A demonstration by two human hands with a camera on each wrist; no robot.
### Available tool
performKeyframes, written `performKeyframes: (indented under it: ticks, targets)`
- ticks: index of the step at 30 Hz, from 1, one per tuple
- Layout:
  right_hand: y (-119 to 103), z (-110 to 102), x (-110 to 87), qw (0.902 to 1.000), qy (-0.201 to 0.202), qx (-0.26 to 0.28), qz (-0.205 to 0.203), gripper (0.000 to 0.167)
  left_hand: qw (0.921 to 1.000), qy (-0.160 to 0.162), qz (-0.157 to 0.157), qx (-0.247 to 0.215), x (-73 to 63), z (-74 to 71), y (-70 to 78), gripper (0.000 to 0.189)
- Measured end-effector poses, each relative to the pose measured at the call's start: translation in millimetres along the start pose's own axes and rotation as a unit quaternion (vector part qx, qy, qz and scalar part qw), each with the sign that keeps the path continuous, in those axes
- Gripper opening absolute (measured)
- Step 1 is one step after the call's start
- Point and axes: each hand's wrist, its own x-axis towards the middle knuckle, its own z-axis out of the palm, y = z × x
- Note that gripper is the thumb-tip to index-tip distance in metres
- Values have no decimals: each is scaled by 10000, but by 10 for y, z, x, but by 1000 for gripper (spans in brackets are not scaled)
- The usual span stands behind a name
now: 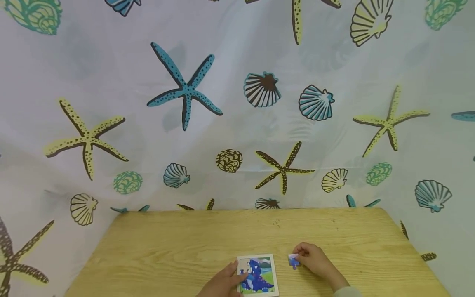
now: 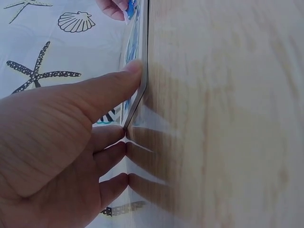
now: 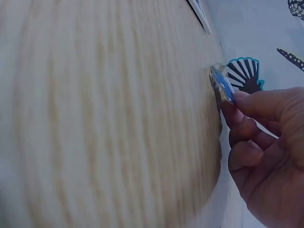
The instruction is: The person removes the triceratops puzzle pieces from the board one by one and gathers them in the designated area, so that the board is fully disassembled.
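Observation:
A small square jigsaw puzzle [image 1: 275, 274] with a pale frame and a blue dinosaur picture lies on the wooden table near its front. My left hand [image 1: 222, 282] holds it by its left edge, thumb on the picture; in the left wrist view the fingertips meet the frame's edge. A beige patch shows in the picture's upper left. To the right of the frame, my right hand [image 1: 314, 260] pinches a blue and whitish puzzle piece [image 1: 293, 260] between thumb and fingers. Seen from the right wrist, this piece [image 3: 223, 84] is tilted, close to the tabletop.
The wooden table [image 1: 167, 247] extends behind and to both sides of the hands. A white cloth [image 1: 230, 123] printed with starfish and shells hangs along its back and both sides.

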Motion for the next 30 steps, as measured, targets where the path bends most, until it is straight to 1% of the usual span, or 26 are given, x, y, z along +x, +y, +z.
performKeyframes:
  ticks: [5, 6, 7, 11, 12, 13, 15, 18, 21, 24, 30]
  targets:
    - [32, -13, -5, 9999, 73, 47, -113, 10, 9997, -123, -80, 206, 17, -23, 21, 58]
    - [42, -19, -7, 9997, 76, 33, -242, 11, 9996, -134, -62, 250, 22, -26, 20, 58]
    - [46, -22, -7, 9996, 113, 73, -257, 13, 9995, -145, -66, 261, 25, -28, 21, 58]
    - [23, -39, -9, 9995, 137, 201, -201, 15, 9998, -79, -53, 145, 36, -32, 9, 58]
    - [13, -39, -4, 9996, 154, 142, -185, 15, 9999, -67, -64, 102, 39, -31, 6, 58]
    - [-4, -35, 4, 9997, 198, 104, -36, 15, 9999, -64, -87, 73, 40, -33, 9, 58]
    - [-39, -31, 20, 9998, 185, -27, 23, 14, 9999, -72, -127, 27, 42, -33, 11, 58]
    - [-118, 1, 63, 9997, 136, -186, -61, 15, 9998, -42, -161, -50, 35, -34, 12, 58]
    - [-222, 66, 104, 9996, -115, -25, -272, 17, 9999, -7, -130, -57, 28, -34, 6, 58]
    - [-324, 184, 151, 9985, -293, 58, -468, 18, 9999, 13, -90, -52, 24, -34, 3, 59]
    - [-488, 475, 218, 9967, -439, 179, -663, 14, 9999, 4, -101, -92, 15, -47, 5, 58]
